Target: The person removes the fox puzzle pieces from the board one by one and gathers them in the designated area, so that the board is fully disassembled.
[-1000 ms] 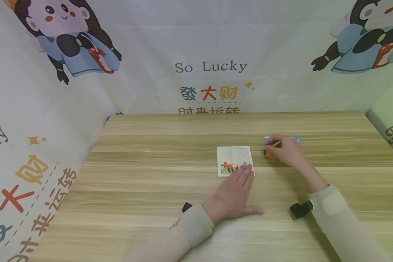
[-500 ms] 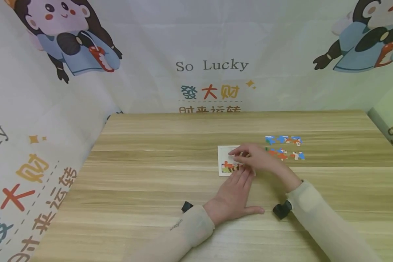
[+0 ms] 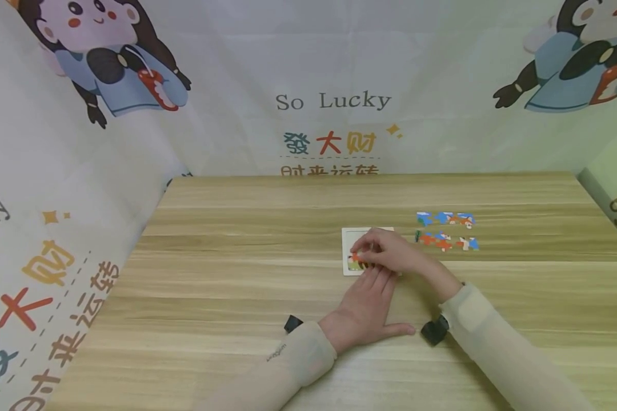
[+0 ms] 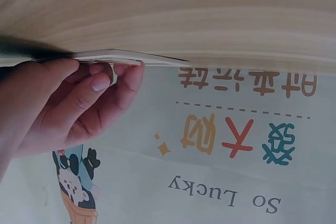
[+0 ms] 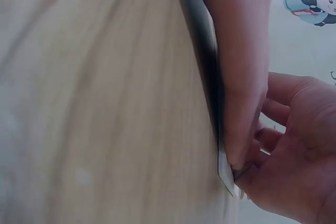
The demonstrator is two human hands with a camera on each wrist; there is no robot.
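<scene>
A small white puzzle tray lies on the wooden table, with coloured pieces along its near edge. My left hand lies flat, straight fingers resting on the tray's near right side and thumb stretched out to the right. Above those fingers, my right hand reaches over the tray and pinches a small puzzle piece between thumb and index finger; the hand mostly hides it. In the left wrist view, the right fingertips are right at the tray's surface. The right wrist view has the right hand beyond the left.
Right of the tray, loose puzzle pieces lie in two rows, an upper row and a lower row. The table ends at a printed cloth backdrop. A black wrist camera sits at the right cuff.
My right hand has moved left from the loose pieces to above the tray, then slightly farther left and down onto it. The left hand has stayed on the tray.
</scene>
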